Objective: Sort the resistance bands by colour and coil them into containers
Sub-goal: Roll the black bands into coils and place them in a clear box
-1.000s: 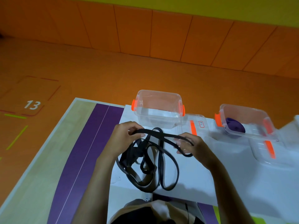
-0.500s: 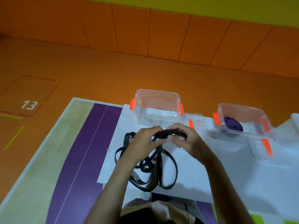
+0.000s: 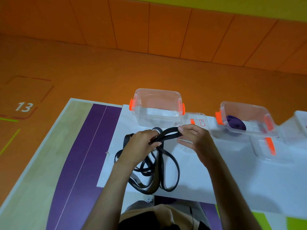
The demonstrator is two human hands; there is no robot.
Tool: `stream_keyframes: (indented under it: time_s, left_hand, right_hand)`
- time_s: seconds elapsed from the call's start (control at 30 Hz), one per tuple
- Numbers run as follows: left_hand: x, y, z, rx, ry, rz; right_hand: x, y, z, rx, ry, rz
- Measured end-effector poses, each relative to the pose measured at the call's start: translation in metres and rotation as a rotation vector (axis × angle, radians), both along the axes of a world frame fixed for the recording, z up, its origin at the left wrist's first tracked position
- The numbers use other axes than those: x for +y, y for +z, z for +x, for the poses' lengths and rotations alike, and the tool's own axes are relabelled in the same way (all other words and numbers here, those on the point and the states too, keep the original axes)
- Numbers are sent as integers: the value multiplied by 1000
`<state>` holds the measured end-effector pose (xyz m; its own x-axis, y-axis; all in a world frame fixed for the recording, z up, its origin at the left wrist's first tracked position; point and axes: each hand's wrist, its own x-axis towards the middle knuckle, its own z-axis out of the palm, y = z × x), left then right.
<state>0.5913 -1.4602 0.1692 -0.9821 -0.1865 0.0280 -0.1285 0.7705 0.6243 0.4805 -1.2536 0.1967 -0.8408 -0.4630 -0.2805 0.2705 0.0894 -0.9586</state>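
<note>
Pinching a doubled length of the black band (image 3: 166,136) between them, the left hand (image 3: 141,144) and right hand (image 3: 196,141) should wind tight, even turns, minding the tangled slack on the white sheet (image 3: 196,183). Just beyond stands the empty container (image 3: 141,117). Its lid (image 3: 198,117) crowds the right hand, and a purple band (image 3: 235,124) occupies the other tub (image 3: 245,107).

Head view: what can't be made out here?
1. Number of black bands: the loops overlap, and the left hand covers part of the tangle.
2. Label on the lid: writing too small to read.
3. Clear item at the right edge: cut off by the frame, so what it is stays unclear.
4. Purple band: its coil is blurred and partly behind its container's wall.
</note>
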Motion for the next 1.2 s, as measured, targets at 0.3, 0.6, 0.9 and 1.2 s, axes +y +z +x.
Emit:
stream_keyframes:
  time_s: [0.3, 0.6, 0.9, 1.2]
  left_hand:
    - [6, 3, -5, -32, -4, 223]
    - [17, 10, -19, 340, 5, 336]
    - [32, 19, -25, 420, 122, 678]
    - [38, 22, -27, 476, 245, 962]
  right_hand:
    - [-3, 4, 0, -60, -40, -37]
    - [-5, 14, -4, -95, 46, -110]
    - [-6, 11, -10, -391, 2, -280]
    - [-22, 1, 2, -679, -93, -499]
